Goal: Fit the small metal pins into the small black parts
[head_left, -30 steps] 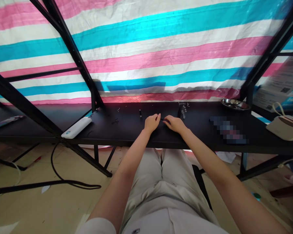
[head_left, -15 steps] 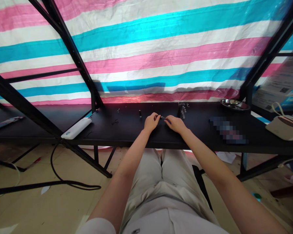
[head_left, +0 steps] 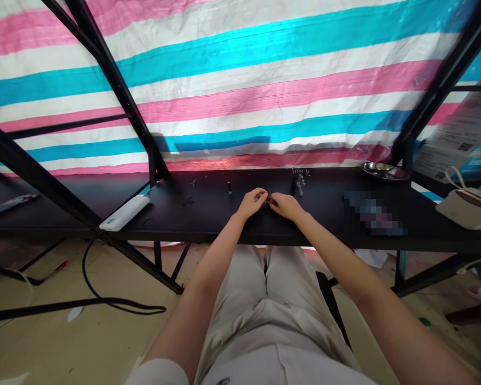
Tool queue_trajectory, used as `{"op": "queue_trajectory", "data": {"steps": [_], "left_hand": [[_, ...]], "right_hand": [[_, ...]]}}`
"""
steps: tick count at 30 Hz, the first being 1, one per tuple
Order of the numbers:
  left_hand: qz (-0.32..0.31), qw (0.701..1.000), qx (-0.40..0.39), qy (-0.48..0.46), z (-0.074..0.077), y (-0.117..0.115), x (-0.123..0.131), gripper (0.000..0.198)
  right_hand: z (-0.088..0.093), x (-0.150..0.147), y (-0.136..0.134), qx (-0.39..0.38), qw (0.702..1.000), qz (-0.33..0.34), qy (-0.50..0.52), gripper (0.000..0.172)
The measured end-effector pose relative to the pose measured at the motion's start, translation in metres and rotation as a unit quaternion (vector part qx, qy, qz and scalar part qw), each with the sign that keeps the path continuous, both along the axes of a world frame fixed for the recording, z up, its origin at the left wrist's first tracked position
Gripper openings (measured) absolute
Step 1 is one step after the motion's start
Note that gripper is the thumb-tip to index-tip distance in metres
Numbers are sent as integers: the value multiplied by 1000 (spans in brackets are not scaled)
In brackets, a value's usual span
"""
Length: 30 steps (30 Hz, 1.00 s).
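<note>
Over the black table, my left hand [head_left: 254, 203] and my right hand [head_left: 284, 206] almost meet at the fingertips. Both are closed in a pinch around a small dark piece [head_left: 269, 200], mostly covered by the fingers. Its kind is too small to make out. Left of my hands, a short black cylinder with a pale lower end [head_left: 230, 187] stands upright. Beyond my right hand sits a cluster of small grey, translucent cylinders [head_left: 301, 184], with tiny white bits [head_left: 300, 171] just behind it.
A shiny metal dish [head_left: 385, 171] lies at the back right of the black table [head_left: 200, 222]. Nearer is a pixelated flat item [head_left: 374, 214]. A white oblong case [head_left: 125, 213] rests at the left beside a black metal frame [head_left: 124, 96]. Thin black scraps [head_left: 188, 201] lie about.
My hands have drawn closer together, and the dark piece that showed between them is now mostly hidden by my fingers. The things on the table stay in place.
</note>
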State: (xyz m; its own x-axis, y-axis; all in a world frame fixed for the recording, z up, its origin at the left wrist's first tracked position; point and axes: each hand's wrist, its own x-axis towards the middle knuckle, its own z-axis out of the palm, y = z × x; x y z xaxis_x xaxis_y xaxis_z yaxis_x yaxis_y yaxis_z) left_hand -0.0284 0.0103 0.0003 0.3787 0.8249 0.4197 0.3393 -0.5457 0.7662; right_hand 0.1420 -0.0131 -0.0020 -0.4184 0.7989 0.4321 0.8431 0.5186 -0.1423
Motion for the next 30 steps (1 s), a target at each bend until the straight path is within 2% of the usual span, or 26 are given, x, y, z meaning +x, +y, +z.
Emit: {"op": "queue_trajectory", "data": {"steps": [6, 13, 20, 30], "left_hand": [[69, 996, 64, 5, -1, 0, -2, 18], [95, 992, 83, 25, -6, 6, -4, 18], [96, 992, 73, 40, -10, 10, -6, 21], [102, 992, 62, 47, -10, 9, -6, 21]], "right_hand": [[-2, 9, 7, -8, 995, -48, 89, 14], [-5, 37, 14, -58, 967, -144, 203, 11], [-5, 54, 14, -74, 935, -294, 182, 15], [-5, 52, 14, -89, 934, -311, 153, 23]]}}
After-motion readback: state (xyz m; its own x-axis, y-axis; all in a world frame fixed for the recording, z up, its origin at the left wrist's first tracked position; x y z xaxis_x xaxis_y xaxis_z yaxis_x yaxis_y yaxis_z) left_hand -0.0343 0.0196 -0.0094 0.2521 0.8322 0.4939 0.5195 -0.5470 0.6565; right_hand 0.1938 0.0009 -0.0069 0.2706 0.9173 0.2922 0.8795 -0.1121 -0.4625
